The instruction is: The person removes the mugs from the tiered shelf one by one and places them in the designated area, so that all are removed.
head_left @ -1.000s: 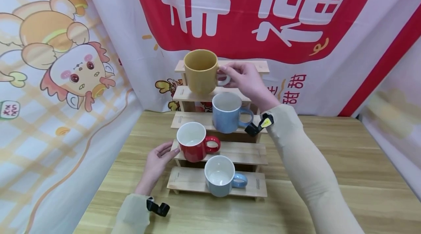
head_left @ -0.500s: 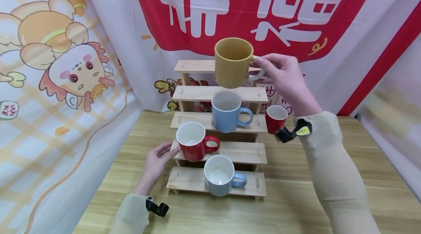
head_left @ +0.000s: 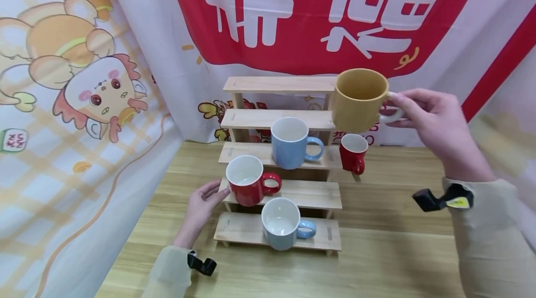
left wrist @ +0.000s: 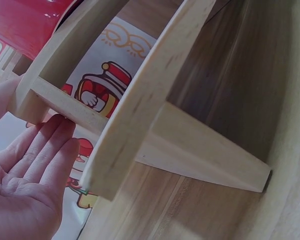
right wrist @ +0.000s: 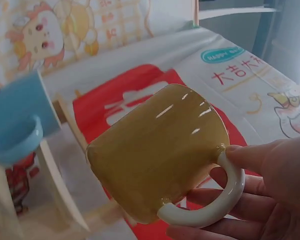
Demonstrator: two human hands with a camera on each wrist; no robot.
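By its white handle, my right hand (head_left: 437,123) pinches a mustard-yellow mug (head_left: 359,102), raised off the rack at the right of the upper shelves. The right wrist view shows the thumb on top of that handle (right wrist: 210,212) and the fingers below. My left hand (head_left: 201,207) grips the left end of a stepped wooden rack (head_left: 310,194), thumb on the shelf beside a red mug (head_left: 247,191), fingertips under the shelf at a crossbar (left wrist: 72,107). A blue mug (head_left: 289,149) stands on the middle shelf. On the lowest shelf sits a pale blue mug (head_left: 281,230).
A smaller red mug (head_left: 351,155) is beside the rack's right side, below the yellow mug. The rack stands on a wood-grain table (head_left: 389,242). Behind it hangs a printed red and white cloth (head_left: 305,51), with another printed cloth (head_left: 138,158) on the left.
My right hand has carried the yellow mug off to the right, away from the upper shelves, bringing the smaller red mug into sight. My left hand stays in place.
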